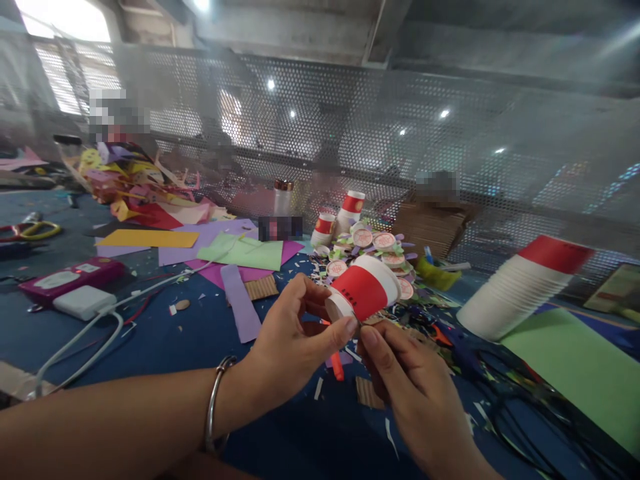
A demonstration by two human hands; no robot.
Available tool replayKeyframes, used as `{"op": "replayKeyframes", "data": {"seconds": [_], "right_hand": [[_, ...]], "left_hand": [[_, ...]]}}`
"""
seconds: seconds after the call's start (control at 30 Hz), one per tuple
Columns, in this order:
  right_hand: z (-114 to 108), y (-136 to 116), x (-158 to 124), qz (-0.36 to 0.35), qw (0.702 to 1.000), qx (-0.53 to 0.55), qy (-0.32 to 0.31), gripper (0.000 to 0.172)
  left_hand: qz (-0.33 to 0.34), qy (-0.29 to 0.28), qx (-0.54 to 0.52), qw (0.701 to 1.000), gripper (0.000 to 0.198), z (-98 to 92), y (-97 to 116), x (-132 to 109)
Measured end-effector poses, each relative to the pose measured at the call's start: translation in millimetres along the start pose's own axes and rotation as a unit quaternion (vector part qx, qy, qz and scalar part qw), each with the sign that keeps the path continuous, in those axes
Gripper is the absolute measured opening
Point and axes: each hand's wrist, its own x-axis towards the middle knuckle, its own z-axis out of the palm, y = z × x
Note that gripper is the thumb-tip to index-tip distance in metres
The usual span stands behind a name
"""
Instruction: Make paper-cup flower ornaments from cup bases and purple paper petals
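Note:
A red and white paper cup [367, 290] is tilted in front of me, its wide end toward the upper right. My left hand [295, 330] is closed around the narrow end, with the thumb at the lower edge. My right hand [417, 373] is closed in a pinch right beside that edge; whatever lies between its fingertips is mostly hidden. Under the hands, an orange-red stick-like piece [337, 365] and a scrap of corrugated cardboard [369, 393] lie on the blue table [295, 433]. Behind the cup is a pile of round printed paper pieces [385, 241].
Stacked paper cups [520, 290] lean at right beside green paper [580, 373] and black cables [525, 420]. More cups [350, 210] stand behind the pile. At left are coloured sheets [245, 250], a purple box [73, 279], a white charger [85, 302] and scissors [37, 230].

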Motion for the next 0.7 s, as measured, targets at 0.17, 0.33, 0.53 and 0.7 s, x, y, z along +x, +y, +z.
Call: {"op": "replayKeyframes", "data": {"seconds": [0.17,0.33,0.53,0.7], "right_hand": [[-0.4,2.5,-0.2,0.017,1.0,-0.002,-0.016,0.04],[-0.3,0.3,-0.7,0.001,1.0,-0.011,-0.006,0.041],[-1.8,-0.3,-1.6,-0.01,1.0,-0.021,-0.01,0.039],[-1.9,-2.4,-2.5,-0.021,1.0,-0.019,-0.003,0.039]], "left_hand": [[0.006,0.001,0.01,1.0,0.032,1.1,-1.4,-2.5],[0.052,0.0,0.03,0.998,0.029,-0.2,-0.3,-3.6],[0.094,-0.021,0.073,0.993,0.021,-2.4,-0.9,-5.8],[0.114,-0.009,0.076,0.991,0.023,-1.5,-2.6,-7.0]]}}
